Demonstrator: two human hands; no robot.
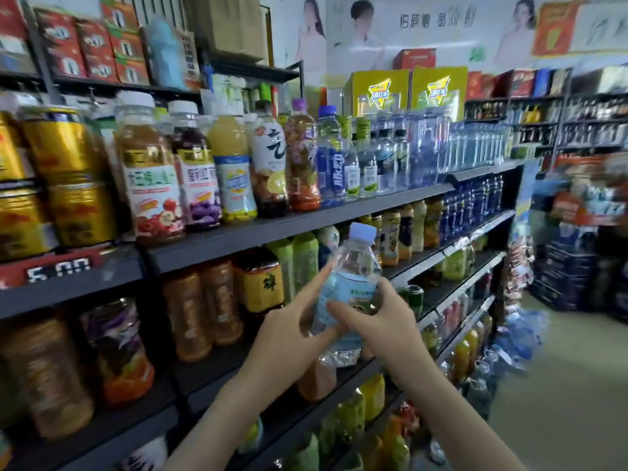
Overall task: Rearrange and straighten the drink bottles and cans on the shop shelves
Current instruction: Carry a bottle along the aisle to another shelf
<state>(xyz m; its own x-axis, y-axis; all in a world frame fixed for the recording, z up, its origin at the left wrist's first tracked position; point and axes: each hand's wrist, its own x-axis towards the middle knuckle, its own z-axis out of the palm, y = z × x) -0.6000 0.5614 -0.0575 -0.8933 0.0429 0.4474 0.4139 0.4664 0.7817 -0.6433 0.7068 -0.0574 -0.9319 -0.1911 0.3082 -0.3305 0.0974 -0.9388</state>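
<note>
Gold cans: stacked two high at the far left of the upper drinks shelf, blurred
Juice bottles: a row of upright coloured bottles just right of the cans, labels facing out
Shelf edge: dark grey rail running up towards the right, with rows of amber and green bottles on the shelf below it
Left hand: holds the bottle's lower left side, forefinger laid straight up along it, thumb across the front low down
Water bottle: clear, with a pale blue cap and label; held in the air in front of the second shelf, resting on no shelf, cap leaning up and to the right
Right hand: wrapped round the bottle's middle from the right, thumb on the label, fingers curled behind
Handling: looks full, so fairly heavy for its size; the thin plastic wall would likely give under a hard squeeze and the label may be slick; best held round the labelled waist with the base supported, not by the cap
Water rows: clear bottles packed on the upper shelf farther right, a likely home for it
</note>
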